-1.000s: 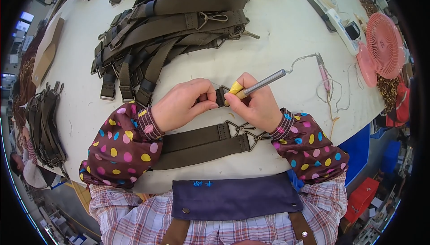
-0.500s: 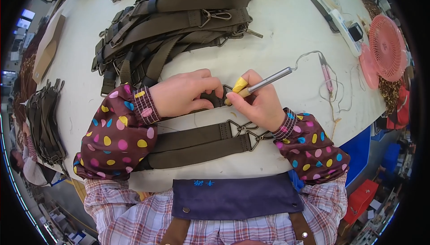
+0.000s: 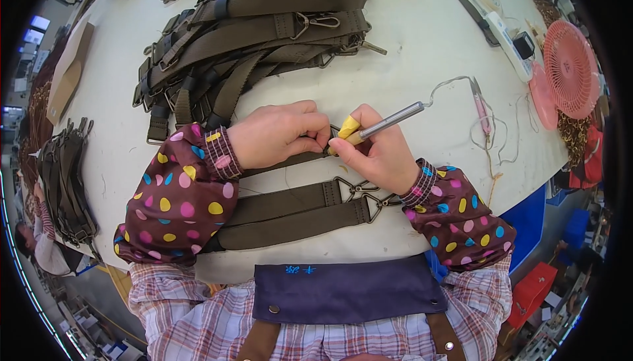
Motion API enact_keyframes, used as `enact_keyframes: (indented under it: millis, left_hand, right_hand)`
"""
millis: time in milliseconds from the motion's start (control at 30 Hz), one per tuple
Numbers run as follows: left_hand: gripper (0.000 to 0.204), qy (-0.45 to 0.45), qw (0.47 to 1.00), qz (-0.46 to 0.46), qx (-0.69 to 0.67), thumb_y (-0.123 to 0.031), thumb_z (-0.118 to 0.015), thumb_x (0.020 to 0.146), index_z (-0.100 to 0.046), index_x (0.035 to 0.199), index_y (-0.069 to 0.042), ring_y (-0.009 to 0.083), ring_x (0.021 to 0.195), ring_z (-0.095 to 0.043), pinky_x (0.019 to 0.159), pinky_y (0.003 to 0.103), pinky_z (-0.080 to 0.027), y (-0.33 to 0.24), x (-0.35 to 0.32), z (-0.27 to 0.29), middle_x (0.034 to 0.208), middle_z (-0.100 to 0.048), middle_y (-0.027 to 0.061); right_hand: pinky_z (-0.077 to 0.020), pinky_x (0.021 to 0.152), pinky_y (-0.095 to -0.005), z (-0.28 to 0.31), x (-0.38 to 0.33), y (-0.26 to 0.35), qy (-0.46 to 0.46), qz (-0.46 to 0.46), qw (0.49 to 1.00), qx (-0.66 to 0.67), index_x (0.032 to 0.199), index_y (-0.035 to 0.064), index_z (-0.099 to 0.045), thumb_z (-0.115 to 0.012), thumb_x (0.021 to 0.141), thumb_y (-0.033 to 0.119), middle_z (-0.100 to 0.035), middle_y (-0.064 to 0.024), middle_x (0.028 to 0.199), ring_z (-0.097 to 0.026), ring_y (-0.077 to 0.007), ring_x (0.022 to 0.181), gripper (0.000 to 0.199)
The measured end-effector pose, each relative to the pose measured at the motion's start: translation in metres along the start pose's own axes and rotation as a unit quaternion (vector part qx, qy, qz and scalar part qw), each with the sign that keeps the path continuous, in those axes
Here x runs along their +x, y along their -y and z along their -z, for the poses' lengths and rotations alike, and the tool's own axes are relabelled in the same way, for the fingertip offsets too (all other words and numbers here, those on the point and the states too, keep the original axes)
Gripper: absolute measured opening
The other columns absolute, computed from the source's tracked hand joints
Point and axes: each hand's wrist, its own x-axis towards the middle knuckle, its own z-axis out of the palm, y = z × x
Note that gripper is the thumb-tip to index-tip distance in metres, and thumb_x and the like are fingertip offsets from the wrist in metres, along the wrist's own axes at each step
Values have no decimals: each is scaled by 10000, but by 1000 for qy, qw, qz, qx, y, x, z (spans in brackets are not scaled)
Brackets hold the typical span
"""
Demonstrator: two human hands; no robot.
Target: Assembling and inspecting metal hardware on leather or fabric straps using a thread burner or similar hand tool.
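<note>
My left hand (image 3: 280, 134) pinches the end of an olive-brown webbing strap (image 3: 300, 160), with thumb and forefinger together near its metal fitting. My right hand (image 3: 386, 160) grips a corded pen-shaped tool (image 3: 399, 116) with a silver barrel, slanting up to the right. Its lower end is at the strap's end, but the tip is hidden by my fingers. Something yellow (image 3: 349, 127) wraps my right forefinger. Closer to me lie two similar straps (image 3: 293, 226), side by side, with metal snap hooks (image 3: 377, 206) at their right ends.
A large pile of straps (image 3: 264, 31) covers the far middle of the white table (image 3: 422, 51); another bundle (image 3: 66, 186) hangs over its left edge. At right are a pink-handled pointed tool (image 3: 481, 107), a power strip (image 3: 509, 48) and a pink fan (image 3: 568, 67).
My left hand has shifted slightly right, its fingertips now close against the strap's end and my right hand. The pen-shaped tool has moved slightly left and down.
</note>
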Motion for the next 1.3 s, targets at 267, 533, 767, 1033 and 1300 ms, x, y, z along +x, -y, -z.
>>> enact_keyframes:
  millis: [267, 533, 767, 1033, 1300]
  left_hand:
    - [126, -3, 1000, 8, 1, -109, -642, 823, -557, 913, -82, 247, 766, -564, 669, 330, -455, -2, -1, -1, 879, -527, 65]
    - [103, -62, 996, -30, -52, -66, -598, 856, -512, 905, -43, 163, 728, -555, 632, 281, -465, 6, -2, -4, 848, -524, 44]
    - [94, -74, 978, 102, -165, -93, -540, 910, -459, 916, -47, 62, 666, -524, 503, 196, -433, 2, -4, -8, 802, -526, 3]
    - [120, -101, 979, 92, -151, -107, -548, 910, -456, 924, -32, 75, 660, -554, 508, 210, -442, 3, -5, -12, 806, -567, 18]
    - [126, -102, 977, 98, -158, -108, -551, 907, -459, 935, -28, 79, 653, -557, 503, 215, -439, 2, -4, -11, 798, -576, 25]
  right_hand:
    - [-411, 482, -258, 0, -1, 2, 1, -1, 1000, -11, 845, 41, -449, -657, 830, 170, -569, -56, 647, -539, -130, 518, 246]
    - [-408, 482, -244, -1, 1, 2, 4, -9, 1000, -9, 851, 37, -449, -656, 833, 164, -580, -50, 648, -539, -106, 525, 244]
    - [-374, 469, -219, 0, 9, -3, -87, 22, 995, 39, 872, 32, -464, -653, 842, 150, -527, -2, 629, -467, -44, 525, 225]
    - [-368, 461, -227, -2, 9, -3, -77, 38, 996, -8, 873, 31, -464, -660, 834, 153, -515, -19, 618, -460, -68, 500, 234]
    - [-395, 469, -253, -1, 10, -1, -74, 33, 996, -35, 878, 28, -459, -653, 838, 170, -529, -50, 624, -499, -114, 498, 243]
